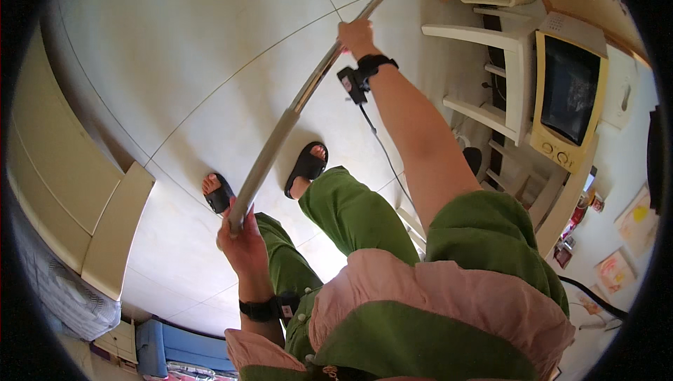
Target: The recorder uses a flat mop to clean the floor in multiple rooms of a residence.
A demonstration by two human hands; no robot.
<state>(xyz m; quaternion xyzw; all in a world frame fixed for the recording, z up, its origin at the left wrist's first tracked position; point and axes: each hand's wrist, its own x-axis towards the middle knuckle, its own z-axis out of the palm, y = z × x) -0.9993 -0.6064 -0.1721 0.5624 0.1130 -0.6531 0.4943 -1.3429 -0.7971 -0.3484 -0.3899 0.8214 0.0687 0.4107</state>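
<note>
Over on the left there's a cream panelled piece of furniture [63, 150], with some grey patterned fabric [66, 279] bunched by its near end. A bit right of that, at the near side, you can see a blue padded seat [189, 346].

Next along is the left hand [245, 244], black strap on the wrist, wrapped round the near end of a long, straight two-part pole [312, 85], grey sleeve on the near part and shiny metal past that. So the pole's near end sits right in that hand, and the rest slants off far and to the right, over the pale tiled floor [175, 51]. Two feet in black open-toe sandals [306, 169] are below it, one either side.

Further right and farther off, the right hand [357, 36] is closed round the metal part, also with a black wrist strap, and the pole carries on past it toward the far edge.

Right of that is a white slatted wooden chair [519, 86], then a boxy cream-yellow microwave [571, 90] with a dark door just beside it.
</note>
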